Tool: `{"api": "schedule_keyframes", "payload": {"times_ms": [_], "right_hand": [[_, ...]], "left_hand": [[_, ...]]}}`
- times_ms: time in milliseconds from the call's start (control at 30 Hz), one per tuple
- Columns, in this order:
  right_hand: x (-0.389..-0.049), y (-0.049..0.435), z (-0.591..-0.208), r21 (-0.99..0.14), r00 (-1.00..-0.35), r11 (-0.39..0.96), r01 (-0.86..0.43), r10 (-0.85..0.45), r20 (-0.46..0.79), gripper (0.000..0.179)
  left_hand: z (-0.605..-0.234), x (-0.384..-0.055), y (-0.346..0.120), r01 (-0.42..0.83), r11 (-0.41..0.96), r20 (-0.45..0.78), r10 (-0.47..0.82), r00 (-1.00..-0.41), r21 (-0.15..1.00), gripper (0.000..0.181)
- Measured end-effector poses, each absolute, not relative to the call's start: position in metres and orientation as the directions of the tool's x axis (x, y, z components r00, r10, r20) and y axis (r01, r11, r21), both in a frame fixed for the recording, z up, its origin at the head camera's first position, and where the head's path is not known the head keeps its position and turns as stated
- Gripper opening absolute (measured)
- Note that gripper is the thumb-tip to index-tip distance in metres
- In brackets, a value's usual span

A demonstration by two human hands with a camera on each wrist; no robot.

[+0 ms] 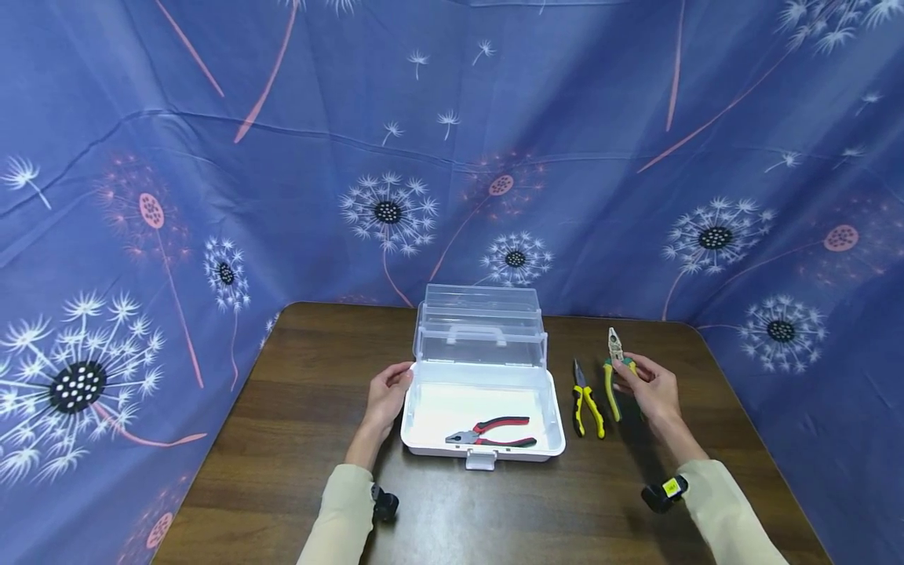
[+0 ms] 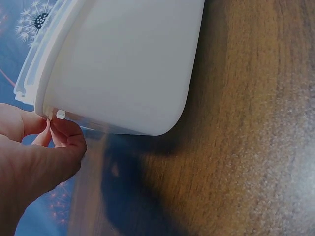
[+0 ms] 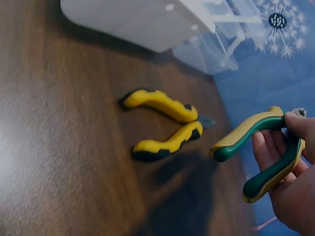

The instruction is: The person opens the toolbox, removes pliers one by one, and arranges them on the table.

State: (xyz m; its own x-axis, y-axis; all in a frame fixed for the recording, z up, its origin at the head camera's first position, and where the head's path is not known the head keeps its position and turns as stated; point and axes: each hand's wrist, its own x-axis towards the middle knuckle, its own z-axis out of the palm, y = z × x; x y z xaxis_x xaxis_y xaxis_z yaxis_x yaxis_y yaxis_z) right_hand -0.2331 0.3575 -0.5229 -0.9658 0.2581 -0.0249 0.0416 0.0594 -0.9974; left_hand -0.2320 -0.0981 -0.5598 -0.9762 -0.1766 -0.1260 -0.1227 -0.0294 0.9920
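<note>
A white toolbox (image 1: 482,451) stands with its clear lid (image 1: 482,322) raised at the back. Inside its tray lie red-and-black pliers (image 1: 494,433), handles spread to the right. My left hand (image 1: 387,395) pinches the box's rim near the back left corner; thumb and fingertips meet there in the left wrist view (image 2: 49,120). To the right of the box, my right hand (image 1: 651,386) holds green-and-yellow combination pliers (image 3: 248,130) near the pivot, jaws pointing away and handles spread. Between box and right hand, yellow-and-black needle-nose pliers (image 1: 588,404) lie on the table, handles apart.
The brown wooden table (image 1: 282,471) has its back edge close to a blue dandelion-print cloth (image 1: 607,196) that hangs behind and on both sides. A latch (image 1: 481,460) sticks out from the box's front. Dark wrist cameras (image 1: 664,494) sit on both sleeves.
</note>
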Motion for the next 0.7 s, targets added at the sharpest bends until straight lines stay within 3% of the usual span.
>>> {"api": "schedule_keyframes", "payload": {"times_ms": [433,700], "right_hand": [[-0.224,0.376,-0.549,-0.968,-0.937,0.162,0.194,0.323,-0.134,0.057],[-0.226,0.377,-0.566,-0.914,-0.938,0.334,0.230,0.327,-0.116,0.051]], "left_hand": [[-0.560,-0.230,-0.097,-0.102,-0.046,-0.108,-0.148,-0.983,0.994,0.027],[-0.559,-0.230,-0.097,-0.090,-0.042,-0.096,-0.155,-0.983,0.995,0.029]]}}
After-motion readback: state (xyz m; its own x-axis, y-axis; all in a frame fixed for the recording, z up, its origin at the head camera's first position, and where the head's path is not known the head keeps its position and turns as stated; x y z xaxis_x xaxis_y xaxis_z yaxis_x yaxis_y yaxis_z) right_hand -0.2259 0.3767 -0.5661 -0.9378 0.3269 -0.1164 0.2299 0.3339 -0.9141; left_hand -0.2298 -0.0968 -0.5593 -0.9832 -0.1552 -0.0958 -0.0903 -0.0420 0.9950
